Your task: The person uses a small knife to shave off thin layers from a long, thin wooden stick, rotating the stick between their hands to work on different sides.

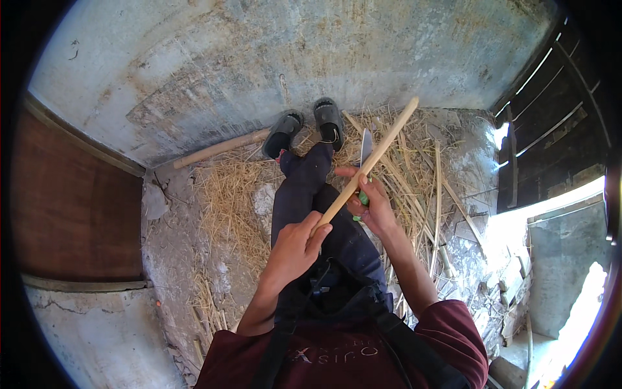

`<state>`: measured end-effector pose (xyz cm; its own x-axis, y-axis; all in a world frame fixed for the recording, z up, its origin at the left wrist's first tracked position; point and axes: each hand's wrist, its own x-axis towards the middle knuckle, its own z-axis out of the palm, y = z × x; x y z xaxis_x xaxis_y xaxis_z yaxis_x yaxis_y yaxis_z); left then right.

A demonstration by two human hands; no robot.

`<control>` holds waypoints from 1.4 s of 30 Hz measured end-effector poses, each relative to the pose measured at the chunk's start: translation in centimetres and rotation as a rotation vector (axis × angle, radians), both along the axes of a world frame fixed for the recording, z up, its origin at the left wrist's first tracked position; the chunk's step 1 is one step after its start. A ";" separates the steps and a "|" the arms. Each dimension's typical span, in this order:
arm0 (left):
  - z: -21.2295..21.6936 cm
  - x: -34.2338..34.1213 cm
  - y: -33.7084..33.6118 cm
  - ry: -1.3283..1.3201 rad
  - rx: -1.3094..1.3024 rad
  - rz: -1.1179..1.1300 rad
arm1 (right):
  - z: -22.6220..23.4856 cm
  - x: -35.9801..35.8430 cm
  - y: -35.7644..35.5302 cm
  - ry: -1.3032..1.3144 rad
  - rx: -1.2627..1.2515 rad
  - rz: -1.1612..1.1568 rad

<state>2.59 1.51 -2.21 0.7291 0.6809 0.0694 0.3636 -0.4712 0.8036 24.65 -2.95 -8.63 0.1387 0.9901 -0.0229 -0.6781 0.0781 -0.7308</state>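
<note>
A pale, peeled wooden stick (389, 137) slants across my lap, its far end up to the right. My left hand (295, 249) is closed around the stick's near end. In my right hand (376, 206) is a knife (366, 144) with a green handle; the fingers wrap the handle and the blade points away from me beside the stick. The right thumb presses on the stick, and the index finger stretches out behind it. Part of the knife is hidden by the stick and the fingers.
My legs in dark trousers (304, 188) stretch out to grey shoes (329, 120) by the concrete wall (259, 65). Straw and shavings (233, 201) cover the floor. Another pole (220, 149) lies along the wall. Thin strips (437, 201) lie at right, and a brown wooden door (78, 207) stands at left.
</note>
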 end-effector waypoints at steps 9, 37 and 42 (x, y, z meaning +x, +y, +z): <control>1.0 -2.1 0.9 -0.062 -0.229 -0.004 | 4.3 0.4 0.5 -0.009 0.073 -0.226; -0.3 -1.7 0.0 -0.285 -0.363 0.100 | 2.3 3.4 -3.0 -0.330 0.012 -0.705; -0.6 -0.9 0.2 -0.287 -0.375 0.115 | 5.1 1.4 -4.1 -1.102 0.007 -0.493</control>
